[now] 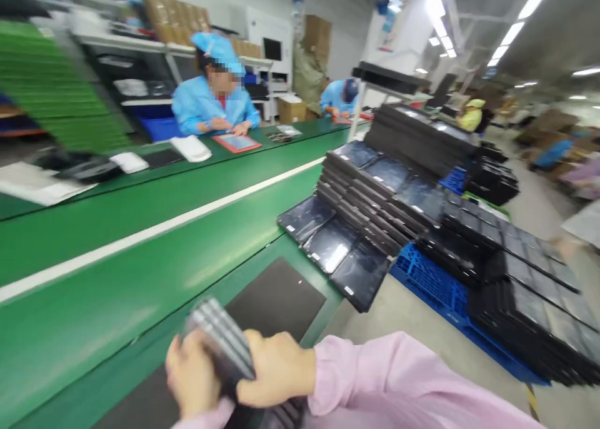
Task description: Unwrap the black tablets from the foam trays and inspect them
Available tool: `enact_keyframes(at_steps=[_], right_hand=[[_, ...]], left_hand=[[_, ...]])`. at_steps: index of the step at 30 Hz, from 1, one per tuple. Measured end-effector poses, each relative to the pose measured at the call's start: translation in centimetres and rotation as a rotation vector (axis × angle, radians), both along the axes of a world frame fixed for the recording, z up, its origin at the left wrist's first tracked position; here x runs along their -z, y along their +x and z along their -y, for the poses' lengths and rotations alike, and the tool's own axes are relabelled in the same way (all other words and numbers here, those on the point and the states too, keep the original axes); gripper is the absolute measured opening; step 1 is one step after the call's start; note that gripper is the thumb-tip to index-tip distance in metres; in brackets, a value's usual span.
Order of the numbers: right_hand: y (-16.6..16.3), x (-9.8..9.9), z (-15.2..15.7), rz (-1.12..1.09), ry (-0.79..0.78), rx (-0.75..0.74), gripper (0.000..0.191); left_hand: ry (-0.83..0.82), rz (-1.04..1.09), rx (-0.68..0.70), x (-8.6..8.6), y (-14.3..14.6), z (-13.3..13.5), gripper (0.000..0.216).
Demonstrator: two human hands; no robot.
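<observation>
Pink sleeve (398, 379) nearest | left hand (194, 373) and right hand (276, 366): curled partly closed, clasping blurred slab stack (222, 338) from opposite sides | stack tilted, in front of dark mat (279, 297) | advice: press evenly, keep edges flush, lest slabs slide

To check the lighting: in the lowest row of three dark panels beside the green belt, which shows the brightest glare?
The middle panel: its large white glare patch outshines both neighbours' reflections.
</observation>
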State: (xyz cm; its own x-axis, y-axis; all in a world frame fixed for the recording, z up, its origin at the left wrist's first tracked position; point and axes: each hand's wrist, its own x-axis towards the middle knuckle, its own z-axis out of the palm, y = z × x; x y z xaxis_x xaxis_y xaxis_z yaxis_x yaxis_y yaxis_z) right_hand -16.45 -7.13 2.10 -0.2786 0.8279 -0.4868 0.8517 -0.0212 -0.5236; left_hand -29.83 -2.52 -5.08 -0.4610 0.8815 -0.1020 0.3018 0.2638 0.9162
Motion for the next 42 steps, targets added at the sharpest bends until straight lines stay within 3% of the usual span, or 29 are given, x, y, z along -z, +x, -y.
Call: enact_keyframes(at_steps=[1,5,8,11,16,19,26,42], right_hand=[[-0.4,0.1,0.6,0.035,0.029,0.036,0.06],[-0.9,1.8,1.2,0.007,0.133,0.12,0.042],[-0.9,3.3,-0.3,-0.261,0.194,0.232,0.023],[-1.3,4.4,-3.0,-0.52,0.197,0.328,0.017],[-2.2,5.2,-7.7,-0.719,0.012,0.335,0.035],[-2.3,5.4,-9.0,-0.841,-0.108,0.306,0.035],[-2.1,5.6,-8.9,-0.99,-0.188,0.293,0.033],[-2.5,5.6,-8.8,-0.969,-0.257,0.287,0.03]], left_hand=[[-0.046,0.047,-0.076,0.1,0.7,0.2,0.042],[0.064,0.288,0.092,0.6,1.8,-0.1,0.043],[0.142,0.365,0.076,1.5,1.0,-0.5,0.041],[0.193,0.366,0.063,2.1,0.0,-0.2,0.036],[0.207,0.396,0.139,1.7,-1.3,-0.3,0.032],[0.206,0.411,0.179,1.4,-1.9,-0.6,0.031],[0.191,0.45,0.188,1.2,-2.2,-0.4,0.029],[0.13,0.497,0.24,0.7,-3.0,0.2,0.029]])
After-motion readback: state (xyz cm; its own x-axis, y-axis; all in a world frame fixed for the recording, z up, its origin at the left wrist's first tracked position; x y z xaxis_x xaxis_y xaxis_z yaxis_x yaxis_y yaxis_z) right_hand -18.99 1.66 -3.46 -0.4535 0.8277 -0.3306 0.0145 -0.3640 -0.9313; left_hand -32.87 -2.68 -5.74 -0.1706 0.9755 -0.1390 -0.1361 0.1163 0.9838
